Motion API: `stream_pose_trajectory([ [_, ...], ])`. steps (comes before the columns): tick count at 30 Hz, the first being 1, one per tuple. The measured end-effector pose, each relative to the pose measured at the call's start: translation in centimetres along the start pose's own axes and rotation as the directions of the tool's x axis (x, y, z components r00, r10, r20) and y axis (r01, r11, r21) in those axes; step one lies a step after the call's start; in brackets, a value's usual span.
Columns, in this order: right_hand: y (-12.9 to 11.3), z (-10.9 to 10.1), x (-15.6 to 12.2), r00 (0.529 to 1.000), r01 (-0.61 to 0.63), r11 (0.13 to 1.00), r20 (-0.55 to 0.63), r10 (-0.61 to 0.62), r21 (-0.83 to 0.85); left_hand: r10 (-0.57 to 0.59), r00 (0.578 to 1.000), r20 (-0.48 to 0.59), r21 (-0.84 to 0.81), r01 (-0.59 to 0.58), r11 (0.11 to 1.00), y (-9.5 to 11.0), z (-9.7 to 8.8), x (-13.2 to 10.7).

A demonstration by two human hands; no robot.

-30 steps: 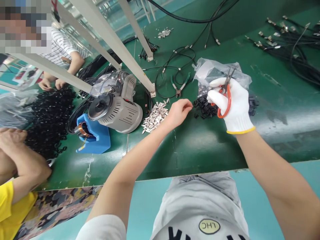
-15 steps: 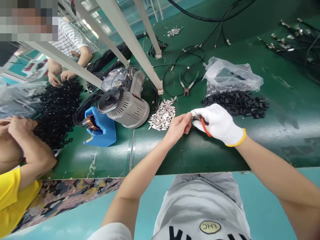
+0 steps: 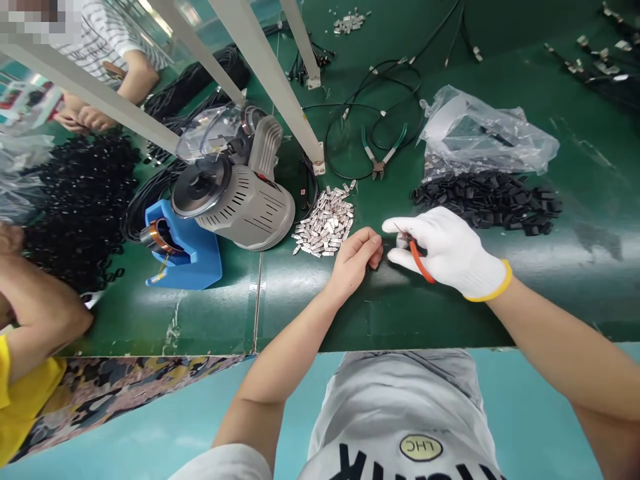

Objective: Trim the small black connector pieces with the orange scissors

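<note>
Orange tool [image 3: 421, 260]: in the right hand [image 3: 447, 253], above the table [image 3: 400, 320] and just right of the left hand; one handle shows below the thumb, the tip is partly hidden by the glove.
Right hand, gloved: palm and rear fingers gripping the tool; thumb and forefinger parted, tips toward the left hand, with a gap between the two hands.
Left hand [image 3: 356, 260], bare: fingers curled, thumb closed on the forefinger; a small dark bit [image 3: 373, 268] shows under the fingertips, whether pinched cannot be told.
Metal pieces [image 3: 326, 223]: loose heap on the table, just beyond the left hand.
Black pieces [image 3: 493, 200]: long heap beyond the glove, along the bag's near edge.
Bag [image 3: 505, 140]: clear, crumpled, lying flat; dark shapes show through the film, not identifiable.
Pliers [image 3: 379, 163]: green-handled, handles spread, lying left of the bag.
Looped cable [image 3: 334, 160]: on the table around and beyond the pliers.
Machine [image 3: 255, 207]: grey, left of the metal pieces.
Dispenser [image 3: 203, 263]: blue, holding one tape roll [image 3: 164, 238]; beside the machine.
Black rings [image 3: 83, 203]: large heap, far left; a co-worker's hands [image 3: 87, 119] at its far edge.
</note>
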State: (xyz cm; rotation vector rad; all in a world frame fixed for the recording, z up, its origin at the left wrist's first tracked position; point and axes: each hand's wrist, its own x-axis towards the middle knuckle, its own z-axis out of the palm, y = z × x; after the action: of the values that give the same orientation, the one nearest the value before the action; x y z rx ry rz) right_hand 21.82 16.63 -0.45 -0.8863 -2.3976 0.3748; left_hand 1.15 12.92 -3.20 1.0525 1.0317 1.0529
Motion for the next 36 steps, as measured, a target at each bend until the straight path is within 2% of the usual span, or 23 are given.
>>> stream_pose_trajectory([
  [3, -0.5, -0.4, 0.2, 0.992, -0.100, 0.993, 0.069, 0.105, -0.069, 0.034, 0.996, -0.082, -0.008, -0.034, 0.999, 0.4, -0.5, -0.2],
  [6, -0.7, -0.6, 0.0, 0.976, -0.153, 0.977, 0.135, 0.173, -0.148, 0.091, 0.988, -0.125, 0.063, -0.084, 0.995, 1.0, -0.9, -0.4],
  [10, -0.6, -0.8, 0.0, 0.968, -0.148, 0.975, 0.176, 0.177, -0.167, 0.197, 0.976, -0.094, 0.221, -0.173, 0.960, 1.3, -1.2, -0.6],
  [14, -0.6, -1.0, 0.4, 0.943, -0.146, 0.977, 0.278, 0.185, -0.154, 0.349, 0.937, -0.023, 0.439, -0.304, 0.845, 1.0, -1.4, -0.7],
  [18, -0.7, -0.9, 0.5, 0.929, -0.137, 0.970, 0.313, 0.196, -0.203, 0.424, 0.905, 0.042, 0.525, -0.381, 0.761, 0.7, -1.5, -0.6],
  [24, -0.7, -0.8, 0.5, 0.939, -0.090, 0.976, 0.309, 0.150, -0.200, 0.422, 0.899, 0.119, 0.574, -0.409, 0.710, 0.9, -1.4, -0.5],
  [36, -0.7, -0.7, 0.8, 0.942, -0.017, 0.970, 0.322, 0.097, -0.244, 0.352, 0.915, 0.196, 0.596, -0.396, 0.698, 1.9, -1.8, -0.3],
])
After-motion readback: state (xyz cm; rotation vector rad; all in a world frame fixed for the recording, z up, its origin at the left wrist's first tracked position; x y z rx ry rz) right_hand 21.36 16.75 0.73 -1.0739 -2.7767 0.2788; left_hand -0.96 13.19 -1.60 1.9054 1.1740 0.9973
